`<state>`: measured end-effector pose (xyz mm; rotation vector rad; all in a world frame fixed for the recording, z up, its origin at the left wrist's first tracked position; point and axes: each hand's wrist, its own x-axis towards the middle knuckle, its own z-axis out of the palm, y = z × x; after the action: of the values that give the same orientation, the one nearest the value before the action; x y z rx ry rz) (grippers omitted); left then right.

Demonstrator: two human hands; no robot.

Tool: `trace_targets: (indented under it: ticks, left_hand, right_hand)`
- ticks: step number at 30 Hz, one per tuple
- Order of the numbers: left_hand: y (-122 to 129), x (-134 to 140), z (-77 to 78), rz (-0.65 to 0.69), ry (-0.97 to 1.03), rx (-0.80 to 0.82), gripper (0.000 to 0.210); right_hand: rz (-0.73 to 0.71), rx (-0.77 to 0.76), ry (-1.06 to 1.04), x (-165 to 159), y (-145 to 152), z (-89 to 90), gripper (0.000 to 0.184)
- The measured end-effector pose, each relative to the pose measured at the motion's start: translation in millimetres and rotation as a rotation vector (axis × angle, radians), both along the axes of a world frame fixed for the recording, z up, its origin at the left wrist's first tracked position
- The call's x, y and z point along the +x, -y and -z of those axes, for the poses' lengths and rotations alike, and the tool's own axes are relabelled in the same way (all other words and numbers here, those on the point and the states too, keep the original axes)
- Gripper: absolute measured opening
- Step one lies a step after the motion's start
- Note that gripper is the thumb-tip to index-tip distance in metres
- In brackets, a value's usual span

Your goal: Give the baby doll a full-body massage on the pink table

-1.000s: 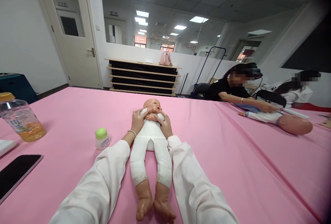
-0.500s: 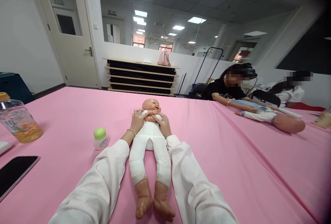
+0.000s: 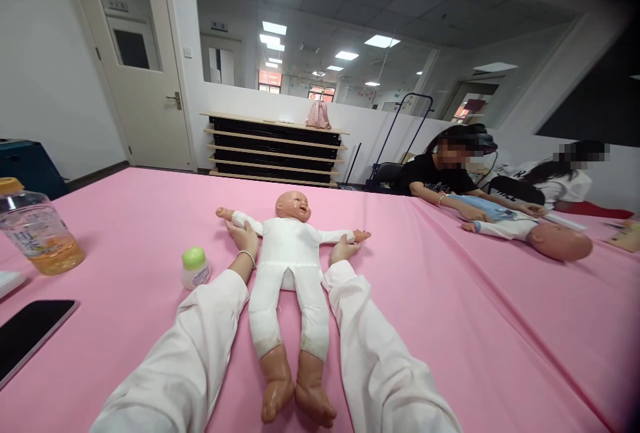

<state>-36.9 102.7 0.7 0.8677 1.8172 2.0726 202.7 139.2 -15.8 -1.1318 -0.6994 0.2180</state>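
The doll (image 3: 290, 246) lies on its back on the pink cloth (image 3: 430, 286), at 12 o'clock from the wearer. Its arms (image 3: 249, 221), previously crossed, now extend toward 10 and 3 o'clock. Left hand (image 3: 244, 238) and right hand (image 3: 345, 249) each grip one; the outward stroke appears complete.

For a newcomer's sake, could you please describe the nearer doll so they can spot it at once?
Find the pink cloth, then the white sleeves across it. The nearer doll lies between them, arms spread; its body is plain white, while the other doll wears blue.
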Motion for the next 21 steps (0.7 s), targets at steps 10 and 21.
trace_targets:
  ticks: [10,21]
  left_hand:
    - [0,1,-0.7,0.005,-0.175,0.05,0.061]
    - [-5,12,-3.1,0.226,-0.792,0.056,0.049]
  right_hand:
    - [-0.044,0.031,0.273,-13,16,-16.2,0.057]
    - [-0.522,0.177,1.096,-39,28,-25.8,0.036]
